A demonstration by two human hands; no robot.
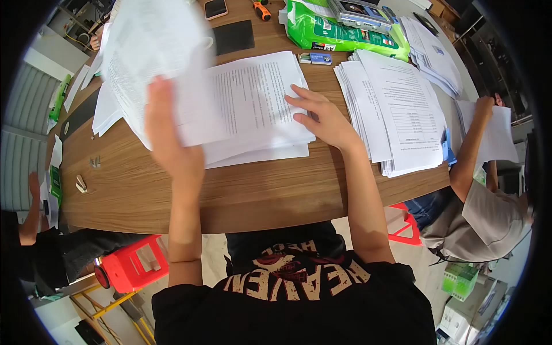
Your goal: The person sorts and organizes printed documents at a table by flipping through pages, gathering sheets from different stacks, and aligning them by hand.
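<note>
Sheets [155, 63] of printed paper, blurred and lifted at the left, stand over the left part of the middle stack [261, 92], with the left hand [169, 123] up against them; its fingers point away from the body, but they are too blurred to tell whether they grip the paper or only press it. The right hand [322, 115] has its fingers spread and bent at the right edge of the middle stack, the tips over the printed top page and gripping nothing. That stack lies on the wooden table [259, 195], its lower pages fanned out unevenly toward the body. To its right, apart from it, sits the right stack [397, 115], also uneven, with a page bearing a printed grid on top. Beyond the middle stack lies a small blue box [315, 58], and behind that a green pack [345, 37] with a clear case [362, 16] on it. Farther left are a dark panel [234, 37], an orange tool [262, 10] and a phone [215, 8]. More papers [106, 112] lie left of the lifted sheets. Near the table's left side is a small pale object [81, 184]. At the far right, a person [486, 218] in a grey-brown top handles a white sheet [494, 135]; at the far left, another person in dark clothes [43, 253] sits by the table.
</note>
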